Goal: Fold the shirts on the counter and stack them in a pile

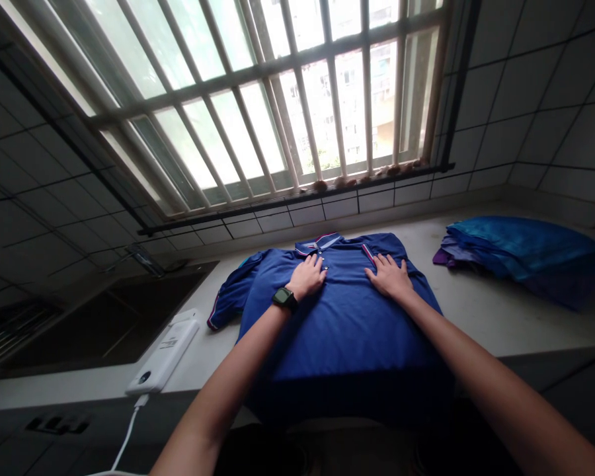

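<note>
A blue polo shirt (347, 330) with striped collar trim lies front up on the counter, its lower part hanging over the front edge. My left hand (307, 275), with a dark watch (284, 298) on the wrist, rests on the chest beside the button placket (321, 259). On the other side of the chest, my right hand (391, 276) lies flat with fingers spread, just below a striped trim (368, 252). The left sleeve in view (233, 291) sticks out to the side; the right one looks folded in. Neither hand grips anything visible.
To the right lies a pile of blue and purple cloth (515, 248). A white power bank (166, 354) with a cable (127, 436) sits near the counter's front left edge. Beyond it is a dark sink (104, 317). A barred window (277, 99) rises behind the counter.
</note>
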The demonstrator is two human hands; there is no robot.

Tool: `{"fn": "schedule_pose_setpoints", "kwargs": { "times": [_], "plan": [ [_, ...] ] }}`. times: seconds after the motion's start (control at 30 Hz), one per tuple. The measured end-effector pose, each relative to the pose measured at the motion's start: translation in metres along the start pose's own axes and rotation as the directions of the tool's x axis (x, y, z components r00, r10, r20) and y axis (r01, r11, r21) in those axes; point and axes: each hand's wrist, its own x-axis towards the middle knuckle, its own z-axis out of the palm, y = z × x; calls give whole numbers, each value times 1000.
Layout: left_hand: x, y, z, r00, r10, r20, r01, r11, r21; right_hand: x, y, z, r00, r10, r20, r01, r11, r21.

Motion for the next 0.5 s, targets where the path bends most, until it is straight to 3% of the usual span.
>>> {"fn": "schedule_pose_setpoints", "kwargs": {
  "times": [0.1, 0.17, 0.23, 0.27, 0.3, 0.33, 0.4, 0.43, 0.5],
  "plan": [
    [-10, 17, 9, 994, 113, 4, -112, 990, -89, 0, 1, 0, 1000, -3, -9, 3, 1000, 3],
    [-18, 15, 6, 994, 108, -11, -108, 978, -177, 0, 1, 1, 1000, -5, -17, 5, 1000, 7],
    [-30, 0, -4, 992, -4, -123, -29, 962, -270, 1, 2, 2, 1000, -9, -19, 9, 1000, 12],
    [-38, -13, -11, 973, -124, -193, 57, 945, -322, 1, 2, 2, 1000, -11, -18, 12, 1000, 15],
    [-47, -29, -18, 924, -285, -255, 176, 909, -378, 2, 3, 2, 1000, -13, -17, 14, 1000, 17],
    [-58, -48, -24, 841, -454, -294, 306, 848, -433, 2, 3, 3, 1000, -15, -17, 15, 1000, 17],
    [-84, -88, -33, 591, -764, -259, 535, 612, -582, 3, 3, 4, 1000, -16, -19, 16, 1000, 13],
    [-98, -106, -36, 521, -822, -230, 584, 540, -606, 3, 4, 4, 1000, -14, -21, 14, 1000, 12],
    [-125, -137, -38, 464, -868, -174, 609, 456, -649, 3, 4, 4, 1000, -10, -19, 11, 1000, 13]
  ]
}}
